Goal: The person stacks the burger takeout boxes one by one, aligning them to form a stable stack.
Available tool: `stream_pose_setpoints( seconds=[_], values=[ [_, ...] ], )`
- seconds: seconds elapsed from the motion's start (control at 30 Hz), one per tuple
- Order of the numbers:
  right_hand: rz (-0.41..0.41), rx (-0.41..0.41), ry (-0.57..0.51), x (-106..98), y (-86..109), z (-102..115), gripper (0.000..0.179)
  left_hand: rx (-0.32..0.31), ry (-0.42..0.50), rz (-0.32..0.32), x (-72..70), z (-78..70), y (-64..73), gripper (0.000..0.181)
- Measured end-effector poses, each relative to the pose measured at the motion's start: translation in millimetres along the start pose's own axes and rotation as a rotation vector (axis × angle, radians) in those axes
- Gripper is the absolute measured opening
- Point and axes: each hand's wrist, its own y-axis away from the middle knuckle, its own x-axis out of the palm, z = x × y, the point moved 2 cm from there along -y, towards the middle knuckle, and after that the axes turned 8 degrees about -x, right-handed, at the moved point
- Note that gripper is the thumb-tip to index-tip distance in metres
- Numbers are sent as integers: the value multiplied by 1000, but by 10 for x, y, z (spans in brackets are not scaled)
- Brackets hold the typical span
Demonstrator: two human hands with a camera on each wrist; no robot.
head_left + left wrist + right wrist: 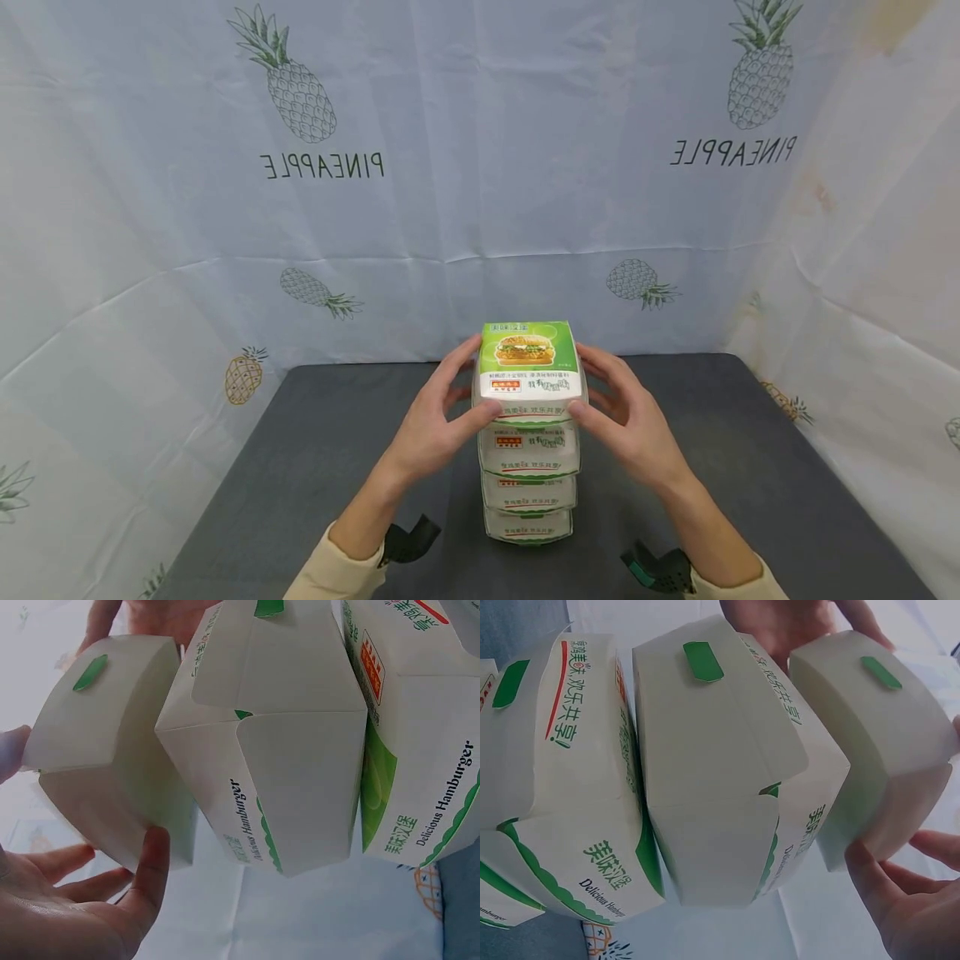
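Observation:
Several white paper hamburger boxes stand in one stack. On top sits a hamburger box [527,362] whose green lid carries a burger picture. My left hand [440,421] holds that top box by its left side, thumb at the front lower edge. On the opposite side my right hand [632,423] grips it the same way. Both wrist views show the top box [101,735] between the hands, fingertips against its walls. A second hamburger box [720,750] lies directly beneath it, slightly turned. Lower in the stack is another hamburger box [528,492].
The stack stands on a dark table [360,467], around its middle. A pale cloth [480,167] printed with pineapples hangs behind the table and along both sides. Dark straps [408,540] sit on the wrists beside light sleeves [337,571].

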Motion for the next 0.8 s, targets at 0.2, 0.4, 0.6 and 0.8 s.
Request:
stream_pose_setpoints(
  seconds=[0.2,0.4,0.6,0.8],
  values=[
    [2,12,-27,3,29,-14,62,-24,6,-1,8,40,19,74],
    [8,27,-42,8,64,-38,61,-40,21,3,24,74,31,73],
    [14,36,-45,7,86,-66,61,-38,13,-4,36,99,31,72],
    [19,50,-48,4,102,-85,61,-44,11,-5,45,113,33,72]
  ],
)
